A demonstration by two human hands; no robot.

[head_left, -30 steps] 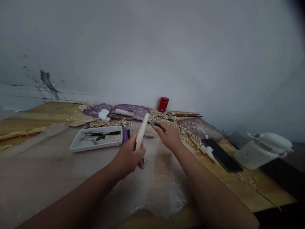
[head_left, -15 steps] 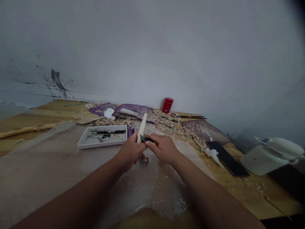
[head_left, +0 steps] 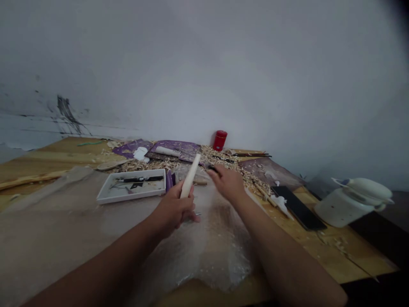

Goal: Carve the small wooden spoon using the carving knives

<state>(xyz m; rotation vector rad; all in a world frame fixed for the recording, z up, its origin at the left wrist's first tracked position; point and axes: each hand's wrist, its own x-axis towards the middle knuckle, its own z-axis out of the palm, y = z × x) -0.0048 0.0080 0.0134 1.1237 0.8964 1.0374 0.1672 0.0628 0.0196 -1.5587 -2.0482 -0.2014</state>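
My left hand is closed round the lower part of a pale wooden stick, which points up and away from me. A small metal tip shows just under that hand; what it belongs to is mostly hidden. My right hand grips a dark-handled carving knife, held apart from the stick to its right. Most of the knife's handle is covered by my fingers. Beneath both hands lies clear plastic sheeting.
A white tray with dark tools stands left of my hands. Wood shavings and purple sheets lie behind, near a red canister. On the right are a black phone and a white lidded jug.
My right hand has moved the knife away from the stick, forward and to the right. My left hand still holds the stick. The view has shifted slightly.
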